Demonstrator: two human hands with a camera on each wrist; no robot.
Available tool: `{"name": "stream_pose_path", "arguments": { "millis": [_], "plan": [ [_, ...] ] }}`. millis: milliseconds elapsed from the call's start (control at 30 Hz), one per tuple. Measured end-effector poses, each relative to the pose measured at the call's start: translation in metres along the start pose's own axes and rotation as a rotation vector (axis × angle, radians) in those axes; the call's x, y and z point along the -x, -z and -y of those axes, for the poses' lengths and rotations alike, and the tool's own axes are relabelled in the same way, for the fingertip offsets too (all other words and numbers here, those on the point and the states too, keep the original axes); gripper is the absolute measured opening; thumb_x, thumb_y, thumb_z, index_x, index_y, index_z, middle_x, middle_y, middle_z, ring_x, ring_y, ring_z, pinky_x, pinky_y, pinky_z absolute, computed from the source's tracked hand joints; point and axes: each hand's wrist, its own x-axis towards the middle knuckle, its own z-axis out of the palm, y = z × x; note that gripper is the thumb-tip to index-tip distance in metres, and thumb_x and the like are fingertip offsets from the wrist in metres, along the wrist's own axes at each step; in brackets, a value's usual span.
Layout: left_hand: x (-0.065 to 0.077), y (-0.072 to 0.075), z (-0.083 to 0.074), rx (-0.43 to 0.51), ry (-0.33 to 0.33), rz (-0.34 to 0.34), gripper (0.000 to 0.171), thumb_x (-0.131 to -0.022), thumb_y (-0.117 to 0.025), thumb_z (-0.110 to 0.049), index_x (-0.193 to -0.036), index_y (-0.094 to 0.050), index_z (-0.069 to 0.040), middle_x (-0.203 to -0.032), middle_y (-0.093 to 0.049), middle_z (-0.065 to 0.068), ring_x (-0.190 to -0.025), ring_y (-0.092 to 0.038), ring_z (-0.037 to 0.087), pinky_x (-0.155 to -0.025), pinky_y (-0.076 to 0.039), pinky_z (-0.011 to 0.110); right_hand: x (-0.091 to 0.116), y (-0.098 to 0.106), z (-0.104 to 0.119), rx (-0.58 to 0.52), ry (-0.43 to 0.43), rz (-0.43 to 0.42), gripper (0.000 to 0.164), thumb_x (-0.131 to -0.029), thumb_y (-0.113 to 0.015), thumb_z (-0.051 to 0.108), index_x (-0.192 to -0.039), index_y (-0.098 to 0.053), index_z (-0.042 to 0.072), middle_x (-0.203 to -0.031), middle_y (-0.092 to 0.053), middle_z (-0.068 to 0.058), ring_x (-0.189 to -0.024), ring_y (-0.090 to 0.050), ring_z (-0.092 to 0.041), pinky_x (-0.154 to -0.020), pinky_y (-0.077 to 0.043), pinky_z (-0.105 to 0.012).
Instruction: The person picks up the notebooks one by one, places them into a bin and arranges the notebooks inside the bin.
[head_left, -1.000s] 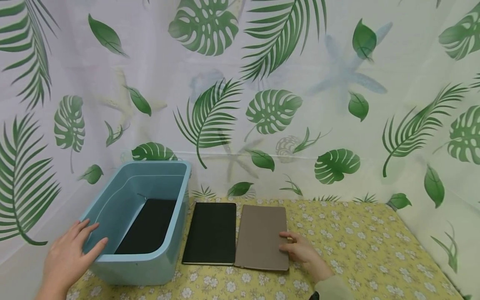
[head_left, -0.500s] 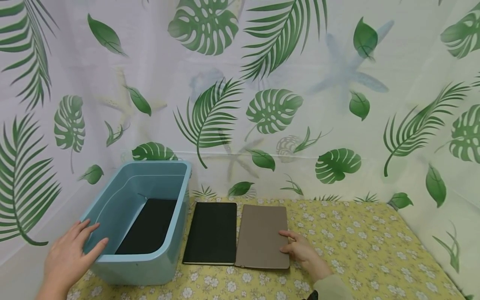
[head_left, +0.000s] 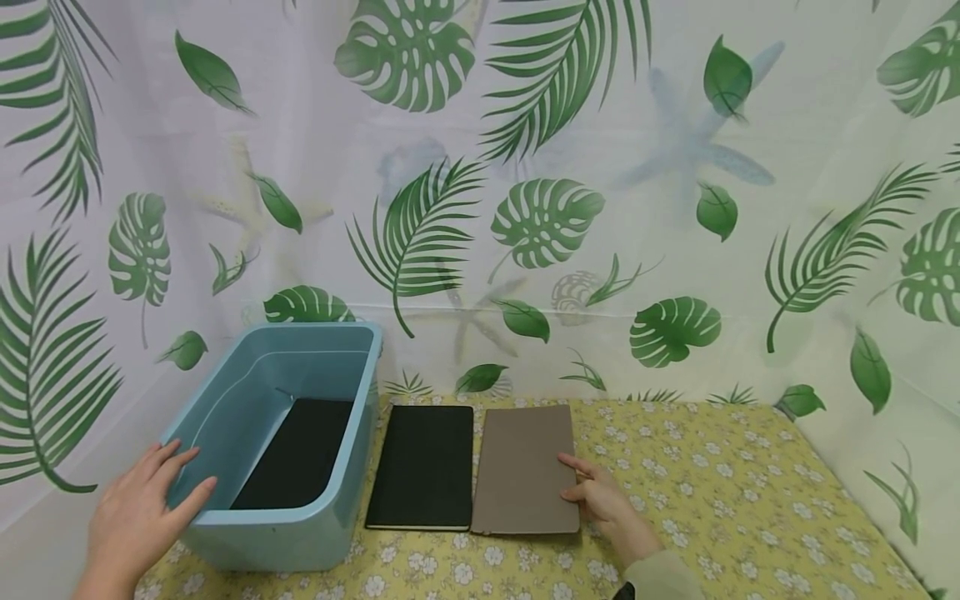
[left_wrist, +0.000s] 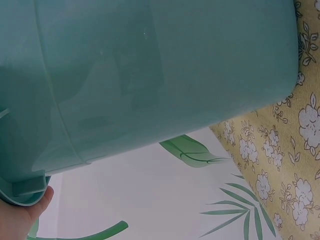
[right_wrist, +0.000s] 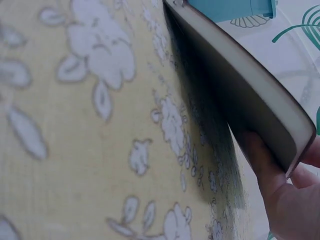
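Observation:
At the left, a light blue plastic bin (head_left: 270, 542) stands on the cloth, with a flat black item (head_left: 300, 454) lying inside. My left hand (head_left: 138, 512) rests on its near left rim, fingers spread over the edge; the left wrist view shows the bin's outer wall (left_wrist: 165, 75). A brown notebook (head_left: 525, 471) lies right of a black notebook (head_left: 420, 467). My right hand (head_left: 603, 500) pinches the brown one by its right edge. In the right wrist view that edge is raised off the cloth, with a digit (right_wrist: 262, 160) against the underside.
A yellow floral cloth (head_left: 705, 500) covers the table. Behind it and at both sides hangs a white leaf-printed curtain (head_left: 570, 333). The bin stands close to the left side, and the black notebook lies between it and the brown notebook.
The right edge of the brown notebook has risen slightly in my right hand, which has shifted a little upward with it. My left hand and the bin have stayed put.

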Motion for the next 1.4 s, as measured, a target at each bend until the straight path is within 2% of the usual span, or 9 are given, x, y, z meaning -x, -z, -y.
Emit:
{"name": "stream_pose_path", "arguments": {
  "millis": [233,467,767,900,1033,1133,1233,1333,1400],
  "plan": [
    [-0.001,-0.002,0.000,-0.002,-0.001,0.004,0.060,-0.085,-0.050,-0.049,-0.115,-0.054,0.002,-0.121,-0.042,0.030,-0.114,-0.034,0.046,-0.080,-0.029,0.063,0.002,-0.001,0.002,-0.014,-0.023,-0.050,0.063,-0.077,-0.046,-0.018,-0.136,-0.027,-0.006,-0.132,-0.025,-0.035,-0.109,-0.045,-0.043,-0.081,-0.045,-0.049],
    [-0.001,-0.002,0.001,0.010,-0.008,-0.021,0.058,-0.084,-0.051,-0.048,-0.113,-0.055,0.002,-0.120,-0.043,0.030,-0.114,-0.034,0.046,-0.079,-0.029,0.062,0.006,0.001,0.006,-0.034,-0.001,0.000,0.065,-0.077,-0.046,-0.018,-0.137,-0.021,-0.007,-0.135,-0.018,-0.036,-0.114,-0.039,-0.042,-0.084,-0.043,-0.047],
    [-0.001,-0.001,0.002,0.007,-0.007,-0.011,0.059,-0.084,-0.051,-0.048,-0.114,-0.055,0.003,-0.120,-0.043,0.030,-0.113,-0.034,0.046,-0.079,-0.029,0.063,0.013,0.001,0.014,-0.065,0.021,-0.019,0.067,-0.077,-0.046,-0.018,-0.138,-0.023,-0.004,-0.137,-0.017,-0.033,-0.119,-0.033,-0.041,-0.083,-0.046,-0.038],
    [0.000,0.000,0.002,-0.004,-0.007,0.003,0.060,-0.084,-0.052,-0.048,-0.114,-0.055,0.004,-0.121,-0.042,0.031,-0.113,-0.034,0.047,-0.079,-0.029,0.063,0.017,0.003,0.017,-0.081,0.035,0.029,0.069,-0.078,-0.046,-0.017,-0.139,-0.018,-0.003,-0.137,-0.016,-0.033,-0.116,-0.040,-0.036,-0.082,-0.046,-0.035],
    [-0.001,0.000,0.002,-0.009,-0.005,0.010,0.060,-0.084,-0.051,-0.048,-0.114,-0.055,0.004,-0.121,-0.042,0.031,-0.113,-0.034,0.047,-0.080,-0.029,0.063,0.021,0.004,0.021,-0.106,0.052,0.077,0.071,-0.079,-0.046,-0.015,-0.140,-0.012,-0.004,-0.137,-0.014,-0.033,-0.105,-0.051,-0.025,-0.080,-0.047,-0.034],
    [-0.001,0.000,0.001,-0.009,-0.006,0.006,0.060,-0.085,-0.051,-0.048,-0.114,-0.054,0.004,-0.120,-0.042,0.031,-0.113,-0.033,0.047,-0.080,-0.029,0.063,0.024,0.004,0.025,-0.128,0.066,0.084,0.072,-0.079,-0.047,-0.015,-0.140,-0.010,-0.004,-0.138,-0.012,-0.033,-0.101,-0.053,-0.019,-0.080,-0.047,-0.033],
    [0.000,0.001,0.001,-0.005,-0.005,0.004,0.059,-0.085,-0.051,-0.048,-0.114,-0.054,0.004,-0.120,-0.042,0.031,-0.113,-0.034,0.047,-0.080,-0.029,0.063,0.028,0.001,0.030,-0.149,0.073,0.059,0.071,-0.078,-0.046,-0.016,-0.140,-0.012,-0.004,-0.141,-0.008,-0.029,-0.110,-0.047,-0.025,-0.079,-0.047,-0.030],
    [0.000,0.001,0.001,-0.006,-0.002,0.007,0.060,-0.084,-0.051,-0.048,-0.114,-0.054,0.004,-0.121,-0.042,0.031,-0.114,-0.033,0.047,-0.080,-0.029,0.063,0.032,-0.001,0.035,-0.168,0.080,0.027,0.070,-0.078,-0.046,-0.017,-0.139,-0.015,-0.004,-0.144,0.000,-0.024,-0.122,-0.032,-0.034,-0.080,-0.046,-0.027],
    [0.000,0.001,0.001,-0.007,0.000,0.012,0.060,-0.084,-0.051,-0.048,-0.114,-0.054,0.004,-0.121,-0.041,0.031,-0.114,-0.033,0.047,-0.080,-0.029,0.063,0.035,-0.003,0.039,-0.183,0.078,0.017,0.069,-0.078,-0.046,-0.017,-0.139,-0.017,-0.003,-0.144,0.000,-0.023,-0.123,-0.029,-0.035,-0.080,-0.047,-0.028]
  ]
}}
